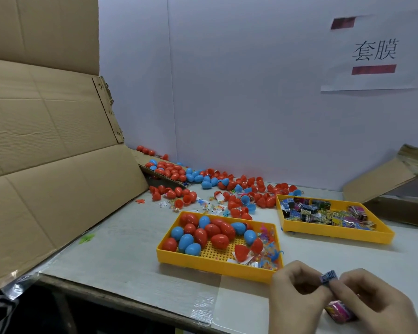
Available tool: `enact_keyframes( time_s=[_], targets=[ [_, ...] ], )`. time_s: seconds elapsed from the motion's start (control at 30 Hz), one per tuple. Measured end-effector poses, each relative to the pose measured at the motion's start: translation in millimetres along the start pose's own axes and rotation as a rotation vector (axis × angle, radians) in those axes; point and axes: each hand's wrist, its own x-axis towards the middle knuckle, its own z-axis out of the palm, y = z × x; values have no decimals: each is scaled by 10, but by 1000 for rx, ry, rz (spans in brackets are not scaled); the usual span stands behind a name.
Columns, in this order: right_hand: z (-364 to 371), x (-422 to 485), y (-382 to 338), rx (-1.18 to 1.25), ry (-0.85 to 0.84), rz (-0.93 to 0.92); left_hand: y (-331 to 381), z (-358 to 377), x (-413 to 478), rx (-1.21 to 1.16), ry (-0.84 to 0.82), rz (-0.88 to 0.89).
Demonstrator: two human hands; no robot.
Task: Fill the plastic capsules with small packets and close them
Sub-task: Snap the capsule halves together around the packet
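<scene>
My left hand (297, 295) and my right hand (377, 302) meet at the bottom right, both pinching a small blue printed packet (328, 277) between their fingertips. My right hand also holds a pink packet (339, 312) under its fingers. In front of them a yellow tray (203, 263) holds closed red and blue egg capsules (212, 231), an open red half and small toy bags. A second yellow tray (338, 233) to the right holds several folded packets (323, 212).
Loose red and blue capsule halves (229, 189) and small bags lie scattered at the back of the grey table (121, 256). A large cardboard box flap (51, 165) leans at the left. More cardboard (381, 174) lies at the far right. The table's front edge runs beside my hands.
</scene>
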Motion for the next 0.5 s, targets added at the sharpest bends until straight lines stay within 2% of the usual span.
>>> enact_keyframes(
  time_s=[0.1,0.37,0.5],
  targets=[
    [-34,-1,-18,11,-13,34,-16,2,-4,-9,-14,2],
    [-92,21,22,29,-71,-20,-48,2,14,-20,-39,17],
    [-105,43,87,47,-9,-41,-35,-4,4,-78,-64,5]
  ],
)
